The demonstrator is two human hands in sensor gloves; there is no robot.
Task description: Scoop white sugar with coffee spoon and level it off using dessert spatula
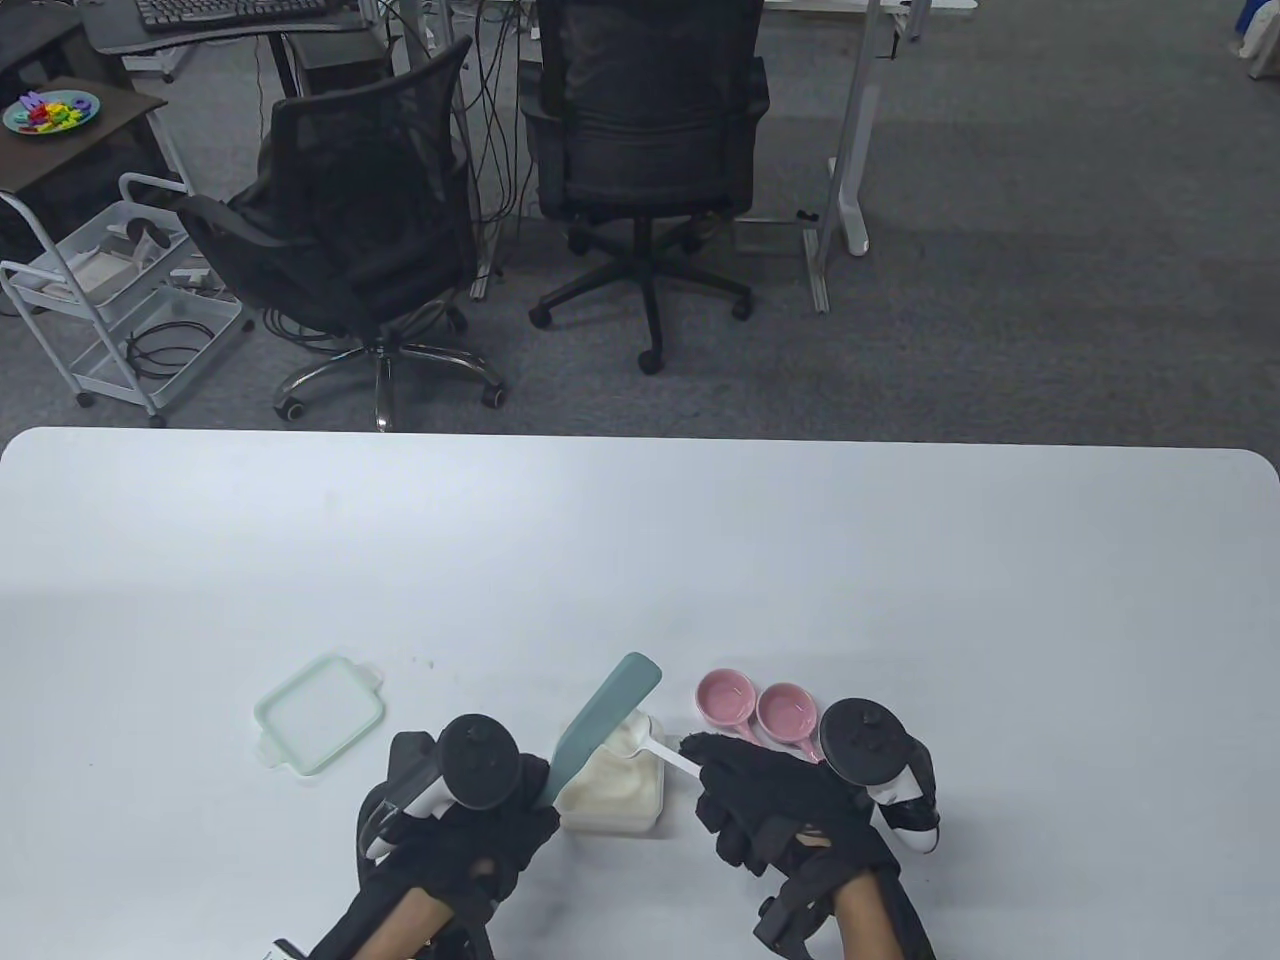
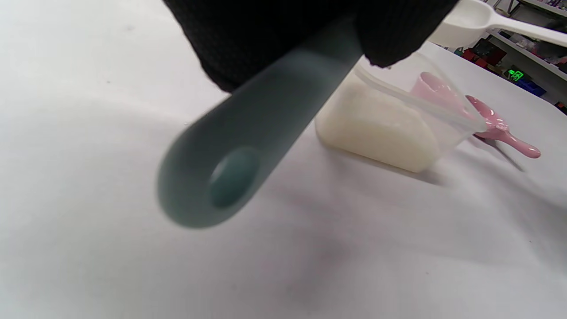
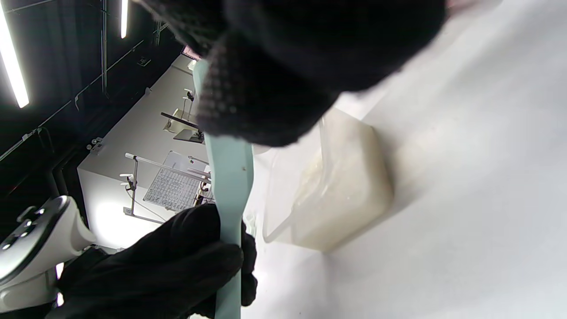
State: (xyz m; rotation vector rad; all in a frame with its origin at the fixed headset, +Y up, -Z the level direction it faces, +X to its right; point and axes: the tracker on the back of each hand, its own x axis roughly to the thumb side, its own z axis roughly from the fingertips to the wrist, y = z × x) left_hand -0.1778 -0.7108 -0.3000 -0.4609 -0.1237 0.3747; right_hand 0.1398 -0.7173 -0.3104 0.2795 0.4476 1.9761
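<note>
While two hands work, two pink scoops lie beside.

two pink scoops, one lid

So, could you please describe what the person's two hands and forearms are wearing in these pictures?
Both the left hand and the right hand wear black fabric gloves with a fine woven texture and black straps at the wrists. A tracker sits on the back of each: a round black disc on a white body, the left tracker, the right tracker. The forearms are bare, with no sleeves in view.
</note>
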